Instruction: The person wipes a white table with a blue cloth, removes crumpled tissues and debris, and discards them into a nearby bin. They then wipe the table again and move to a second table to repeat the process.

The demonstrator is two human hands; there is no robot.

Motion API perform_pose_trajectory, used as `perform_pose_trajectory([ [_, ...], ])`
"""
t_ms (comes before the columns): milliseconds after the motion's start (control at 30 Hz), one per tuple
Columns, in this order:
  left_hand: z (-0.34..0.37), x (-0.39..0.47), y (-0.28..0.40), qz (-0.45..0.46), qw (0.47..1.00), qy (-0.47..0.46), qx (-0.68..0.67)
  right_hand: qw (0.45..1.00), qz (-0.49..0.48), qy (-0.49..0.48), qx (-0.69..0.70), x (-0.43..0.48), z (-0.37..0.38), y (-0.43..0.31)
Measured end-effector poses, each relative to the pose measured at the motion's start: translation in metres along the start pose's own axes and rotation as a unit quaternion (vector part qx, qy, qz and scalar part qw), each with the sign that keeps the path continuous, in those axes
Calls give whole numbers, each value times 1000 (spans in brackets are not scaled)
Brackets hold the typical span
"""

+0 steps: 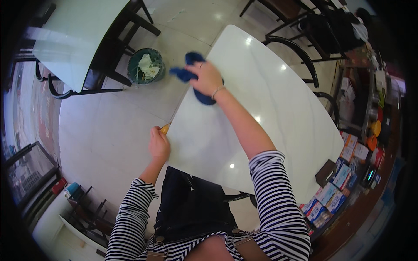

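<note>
Under my right hand (206, 78) lies a dark blue cloth (205, 98), pressed on the white marble-patterned tabletop (261, 107) near its far left edge. Part of the cloth sticks out past that edge and looks blurred. My left hand (159, 143) is closed around a small yellow-orange object (165, 129) beside the near left edge of the table; most of it is hidden by the fingers, so its kind cannot be told.
A dark green bin (131, 67) with crumpled paper stands on the floor left of the table. Another white table (78, 29) is at upper left. Black chairs (305, 58) stand along the right side. A dark box (325, 173) and packaged goods (326, 194) are at lower right.
</note>
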State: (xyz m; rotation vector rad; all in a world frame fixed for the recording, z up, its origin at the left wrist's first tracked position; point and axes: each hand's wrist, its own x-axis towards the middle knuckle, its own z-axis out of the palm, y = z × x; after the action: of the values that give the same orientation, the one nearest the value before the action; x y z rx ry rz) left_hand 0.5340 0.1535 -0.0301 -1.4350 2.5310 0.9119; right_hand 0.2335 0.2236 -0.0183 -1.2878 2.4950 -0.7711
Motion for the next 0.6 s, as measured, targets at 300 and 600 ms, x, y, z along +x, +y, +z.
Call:
perform_pose_trajectory([
  [300, 7, 4, -4, 10, 1000, 18, -9, 948, 294, 119, -19, -198, -115, 145],
  [600, 4, 4, -1, 18, 999, 24, 35, 893, 378, 233, -77, -286, -42, 66],
])
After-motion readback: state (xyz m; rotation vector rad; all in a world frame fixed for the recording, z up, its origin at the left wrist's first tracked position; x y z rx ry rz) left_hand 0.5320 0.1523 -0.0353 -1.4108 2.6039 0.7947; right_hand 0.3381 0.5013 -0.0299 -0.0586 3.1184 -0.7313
